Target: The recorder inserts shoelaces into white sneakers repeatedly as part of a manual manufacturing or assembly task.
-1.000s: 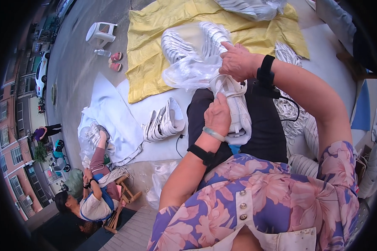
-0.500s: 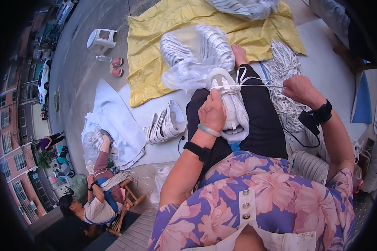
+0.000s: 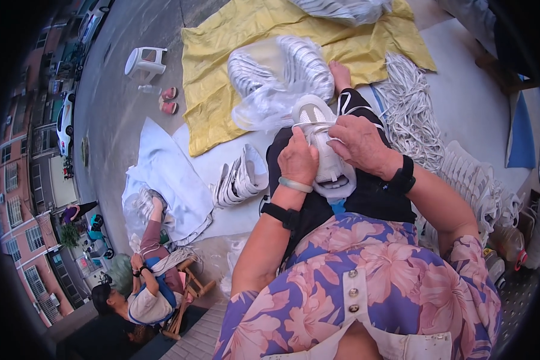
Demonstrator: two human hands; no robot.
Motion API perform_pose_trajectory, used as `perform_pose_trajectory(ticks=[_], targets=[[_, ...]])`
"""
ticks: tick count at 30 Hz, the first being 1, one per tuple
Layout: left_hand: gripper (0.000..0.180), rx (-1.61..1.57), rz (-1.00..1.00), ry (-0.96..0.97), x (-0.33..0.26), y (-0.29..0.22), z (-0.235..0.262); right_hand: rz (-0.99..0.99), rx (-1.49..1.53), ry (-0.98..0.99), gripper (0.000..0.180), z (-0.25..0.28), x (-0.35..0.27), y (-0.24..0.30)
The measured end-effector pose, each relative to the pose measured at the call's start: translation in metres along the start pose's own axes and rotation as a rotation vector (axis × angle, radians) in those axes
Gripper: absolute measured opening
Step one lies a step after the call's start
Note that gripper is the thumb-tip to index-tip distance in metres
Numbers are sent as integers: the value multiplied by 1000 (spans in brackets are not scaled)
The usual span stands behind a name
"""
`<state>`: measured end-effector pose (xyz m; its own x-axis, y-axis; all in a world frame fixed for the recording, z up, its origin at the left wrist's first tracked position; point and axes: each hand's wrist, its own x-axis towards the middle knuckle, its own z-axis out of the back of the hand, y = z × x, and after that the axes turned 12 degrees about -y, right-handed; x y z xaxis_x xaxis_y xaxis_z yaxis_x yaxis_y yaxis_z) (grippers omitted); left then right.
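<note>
Shoe [image 3: 327, 165], white with mesh toe [image 3: 311, 112]

I see the white shoe [image 3: 330, 159] between the fingers of the left hand [image 3: 300, 158] and the right hand [image 3: 361, 143], its rounded mesh toe just beyond the fingertips and its heel end on the near side of them. Its white lace [image 3: 318, 124] crosses just behind the toe, by the fingertips; a loose stretch curves up beyond the right fingers.

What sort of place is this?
Probably an outdoor roadside work spot: a white car shows beyond, a white stool is on the pavement, and wrapped white pieces lie on a yellow sheet.
</note>
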<state>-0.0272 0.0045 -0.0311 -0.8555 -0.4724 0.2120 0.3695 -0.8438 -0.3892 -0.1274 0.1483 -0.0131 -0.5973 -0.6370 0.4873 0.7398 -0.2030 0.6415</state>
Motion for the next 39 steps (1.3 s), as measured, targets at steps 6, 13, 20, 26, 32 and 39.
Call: perform_pose_trajectory(ticks=[6,13,20,26,32,39], targets=[[25,46,54,76,1,-4,0,-130,33,126,11,-32,4,4],[15,8,-14,88,3,4,-6,-303,-47,226,15,-41,7,3],[12,-79,-60,126,1,9,4,-314,-131,194,19,-44,5,10],[14,-147,-143,104,-4,10,12,-295,-207,186,19,-47,-1,15],[13,-141,-163,191,8,15,9,-180,-283,84,22,-65,-2,3],[14,-15,-24,148,7,9,2,-227,-244,87,24,-63,-2,2]])
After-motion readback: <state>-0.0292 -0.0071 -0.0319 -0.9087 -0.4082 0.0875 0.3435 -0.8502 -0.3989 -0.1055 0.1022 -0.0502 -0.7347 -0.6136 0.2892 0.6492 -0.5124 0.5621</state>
